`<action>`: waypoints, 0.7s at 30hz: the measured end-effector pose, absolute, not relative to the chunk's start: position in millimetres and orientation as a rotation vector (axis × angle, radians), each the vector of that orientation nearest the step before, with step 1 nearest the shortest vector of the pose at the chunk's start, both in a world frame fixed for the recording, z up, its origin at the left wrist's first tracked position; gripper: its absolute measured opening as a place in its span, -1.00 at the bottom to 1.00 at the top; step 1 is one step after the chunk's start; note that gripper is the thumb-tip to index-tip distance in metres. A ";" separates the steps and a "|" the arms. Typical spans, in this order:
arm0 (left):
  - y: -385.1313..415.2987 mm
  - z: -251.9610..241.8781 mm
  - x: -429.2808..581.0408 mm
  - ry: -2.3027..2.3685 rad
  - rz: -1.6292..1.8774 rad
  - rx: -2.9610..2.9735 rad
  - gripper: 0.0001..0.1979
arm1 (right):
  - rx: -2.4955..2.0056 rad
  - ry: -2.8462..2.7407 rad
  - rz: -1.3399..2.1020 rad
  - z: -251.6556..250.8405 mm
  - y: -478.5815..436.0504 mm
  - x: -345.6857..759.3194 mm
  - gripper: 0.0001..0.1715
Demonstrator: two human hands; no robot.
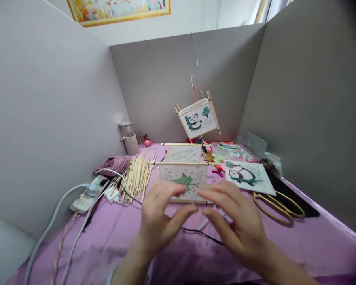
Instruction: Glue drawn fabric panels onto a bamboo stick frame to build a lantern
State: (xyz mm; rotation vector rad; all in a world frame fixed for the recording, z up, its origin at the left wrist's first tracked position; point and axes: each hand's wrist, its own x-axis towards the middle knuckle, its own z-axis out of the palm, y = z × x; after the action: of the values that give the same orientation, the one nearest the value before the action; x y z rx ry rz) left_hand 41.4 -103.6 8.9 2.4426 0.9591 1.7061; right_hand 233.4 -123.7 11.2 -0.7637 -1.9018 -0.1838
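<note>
My left hand [163, 215] and my right hand [237, 215] are raised over the near part of the table, facing each other. Thumb and fingers are apart on both, and I see nothing held. Just beyond them stands a small frame of wooden sticks with translucent panels [166, 174], the front one bearing a green painted shape and dots. My fingers overlap its lower part in view; whether they touch it I cannot tell. A black cord [204, 234] and a white strip [203, 224] lie beneath and between the hands.
A panda-painted stick lantern [198, 120] hangs from a wire. Right are a panda panel [246, 178] and gold-handled scissors [273, 208]. Left are loose wooden sticks [138, 178], a power strip [87, 198] with cables, and a jar [129, 138]. Grey boards [178, 67] enclose the purple-covered table [118, 233].
</note>
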 end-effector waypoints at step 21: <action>-132.0 -88.6 61.4 1.082 1.257 1.778 -0.81 | -0.730 -1.886 0.123 -93.9 -138.3 206.9 -0.63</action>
State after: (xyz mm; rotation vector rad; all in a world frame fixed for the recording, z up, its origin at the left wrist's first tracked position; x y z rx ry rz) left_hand 61.4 -132.0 -88.6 1.7779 1.0822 1.2565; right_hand 206.9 -138.3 -93.9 -0.7301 -1.8862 0.1228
